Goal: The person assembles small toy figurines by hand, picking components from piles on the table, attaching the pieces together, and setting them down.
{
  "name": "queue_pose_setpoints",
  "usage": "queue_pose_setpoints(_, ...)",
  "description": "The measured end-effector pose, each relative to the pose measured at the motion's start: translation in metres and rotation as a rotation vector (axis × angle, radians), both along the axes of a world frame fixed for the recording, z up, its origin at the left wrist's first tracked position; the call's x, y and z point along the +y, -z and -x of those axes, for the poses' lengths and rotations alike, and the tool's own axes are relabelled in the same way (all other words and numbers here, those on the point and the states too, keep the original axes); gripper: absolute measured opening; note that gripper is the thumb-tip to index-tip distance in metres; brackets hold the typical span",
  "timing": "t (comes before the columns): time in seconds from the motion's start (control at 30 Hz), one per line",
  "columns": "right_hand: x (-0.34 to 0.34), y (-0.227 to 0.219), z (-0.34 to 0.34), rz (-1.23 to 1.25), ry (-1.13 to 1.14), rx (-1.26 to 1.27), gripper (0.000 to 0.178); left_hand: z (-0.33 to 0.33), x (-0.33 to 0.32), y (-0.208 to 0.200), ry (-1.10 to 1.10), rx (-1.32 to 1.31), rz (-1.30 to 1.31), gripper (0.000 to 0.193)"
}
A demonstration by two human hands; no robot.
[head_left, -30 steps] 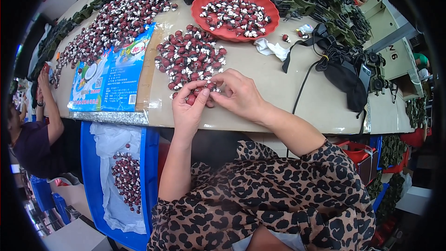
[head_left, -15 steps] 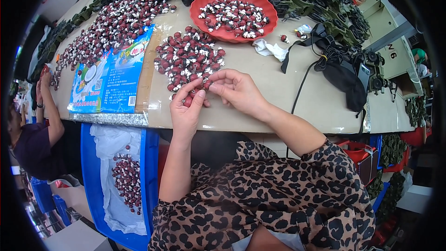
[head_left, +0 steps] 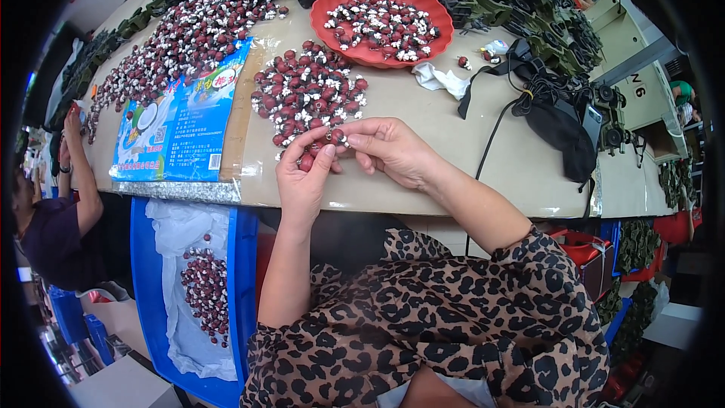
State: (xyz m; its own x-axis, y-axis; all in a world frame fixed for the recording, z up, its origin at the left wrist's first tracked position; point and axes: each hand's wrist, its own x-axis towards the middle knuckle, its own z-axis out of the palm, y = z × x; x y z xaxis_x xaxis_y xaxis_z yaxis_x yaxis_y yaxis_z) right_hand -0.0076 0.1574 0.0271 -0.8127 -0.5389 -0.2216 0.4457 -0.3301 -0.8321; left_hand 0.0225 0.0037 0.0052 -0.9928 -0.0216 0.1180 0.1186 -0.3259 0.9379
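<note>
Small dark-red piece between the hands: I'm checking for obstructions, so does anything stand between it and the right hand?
Nothing visible does. The left hand holds the small dark-red piece, and the right hand is close beside it, on its right; whether they touch is too small to tell.

Left hand (head_left: 300,189) curled, right hand (head_left: 394,154) pinching, forearms (head_left: 289,276) converging

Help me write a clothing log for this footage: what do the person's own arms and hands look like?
The left grip and right grip are bare hands, without gloves or visible rings. The left forearm and right forearm are bare too, with no watch or bracelet showing. The short sleeves are brown with black leopard-print spots.
</note>
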Motion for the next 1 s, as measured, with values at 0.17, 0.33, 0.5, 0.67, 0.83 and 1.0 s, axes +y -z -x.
queue_pose_setpoints(0.17,0.000,0.002,0.000,-0.010,-0.015,0.019,0.025,0.000,-0.001,0.004,0.005,0.043,-0.004,0.024)
queue_pose_setpoints(0.33,0.000,0.000,0.000,-0.026,0.005,0.039,0.026,0.001,-0.001,0.002,0.011,0.036,0.001,0.025)
queue_pose_setpoints(0.5,-0.005,-0.006,-0.006,-0.192,0.102,0.234,0.027,0.002,0.000,0.000,0.036,-0.015,-0.066,0.027)
queue_pose_setpoints(0.67,-0.006,-0.006,-0.009,-0.199,0.110,0.308,0.025,0.002,-0.001,0.000,0.107,-0.012,-0.019,0.028)
queue_pose_setpoints(0.83,-0.008,-0.006,-0.009,-0.136,0.087,0.262,0.025,-0.001,-0.004,-0.002,0.106,-0.008,0.001,0.027)
queue_pose_setpoints(1.0,0.009,0.002,0.012,-0.327,0.317,0.331,0.024,-0.021,-0.051,-0.002,0.108,-0.071,-0.650,0.033)
